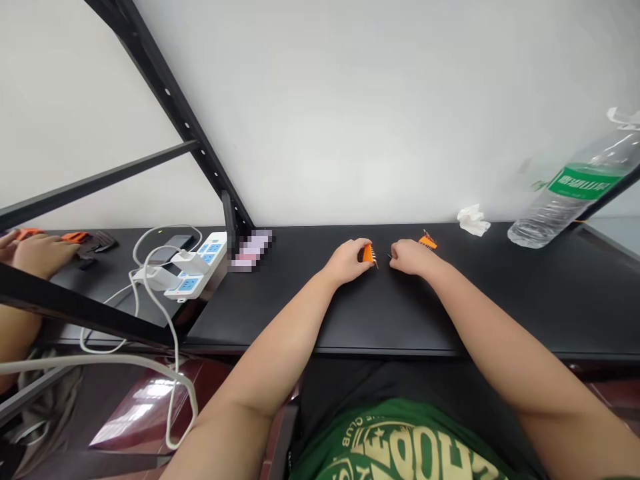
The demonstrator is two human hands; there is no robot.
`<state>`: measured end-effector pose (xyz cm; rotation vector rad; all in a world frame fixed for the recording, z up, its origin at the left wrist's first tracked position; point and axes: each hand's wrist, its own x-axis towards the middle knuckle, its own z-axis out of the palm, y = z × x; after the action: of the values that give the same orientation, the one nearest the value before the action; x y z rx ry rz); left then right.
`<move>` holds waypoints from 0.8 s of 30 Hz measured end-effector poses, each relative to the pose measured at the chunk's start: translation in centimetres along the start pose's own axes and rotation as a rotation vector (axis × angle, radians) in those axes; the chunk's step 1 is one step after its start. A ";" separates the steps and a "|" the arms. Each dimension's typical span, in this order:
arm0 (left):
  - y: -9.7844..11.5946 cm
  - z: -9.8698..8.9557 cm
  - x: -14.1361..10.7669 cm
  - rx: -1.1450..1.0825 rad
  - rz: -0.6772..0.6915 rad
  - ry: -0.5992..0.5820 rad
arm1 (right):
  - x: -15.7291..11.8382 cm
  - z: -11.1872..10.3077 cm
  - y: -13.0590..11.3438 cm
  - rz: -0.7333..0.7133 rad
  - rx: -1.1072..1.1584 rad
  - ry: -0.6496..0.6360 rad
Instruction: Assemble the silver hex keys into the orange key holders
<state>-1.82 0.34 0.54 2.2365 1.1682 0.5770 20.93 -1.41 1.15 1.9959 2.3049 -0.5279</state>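
White wall [350, 120] backs a black table [385, 313], where the left hand [347, 260] has its fingers clamped on an orange holder [368, 253] with a row of metal bits. Just beside it, the right hand [407, 257] pinches what seems a thin bit [390, 256], too small to tell well, and partly covers a second orange holder [428, 241]. Crumpled tissue [473, 221] and a large bottle [570, 190] lie farther right. Leftward, a metal frame [180, 110] and a power strip [214, 257] with plugs and cables separate this spot from a co-worker's hand [43, 253].
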 end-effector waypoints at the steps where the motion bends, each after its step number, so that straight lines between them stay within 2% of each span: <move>1: 0.0 0.0 0.0 0.015 0.003 -0.001 | -0.1 -0.2 -0.4 0.008 -0.008 -0.022; 3: 0.1 -0.1 0.0 0.049 0.011 -0.005 | -0.3 -0.4 -0.8 0.009 -0.018 -0.038; 5: 0.2 -0.2 -0.1 0.071 0.012 -0.008 | -0.5 -0.5 -0.8 -0.009 0.013 0.001; 9: 0.2 -0.4 -0.1 0.075 0.002 -0.006 | -0.7 -0.2 -0.5 -0.112 0.264 0.134; 14: 0.4 -0.4 -0.2 0.077 0.019 -0.025 | -0.3 0.5 -0.5 -0.295 0.518 0.233; 18: 0.6 -0.4 -0.2 0.073 0.062 -0.032 | 0.0 0.8 -0.6 -0.377 0.540 0.353; 24: 0.9 -0.5 -0.2 0.073 0.077 -0.039 | -0.1 1.0 -0.7 -0.435 0.507 0.381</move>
<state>-1.72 -0.15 1.48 2.3526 1.1045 0.5257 20.08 -1.86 0.41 1.8967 3.1379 -0.9046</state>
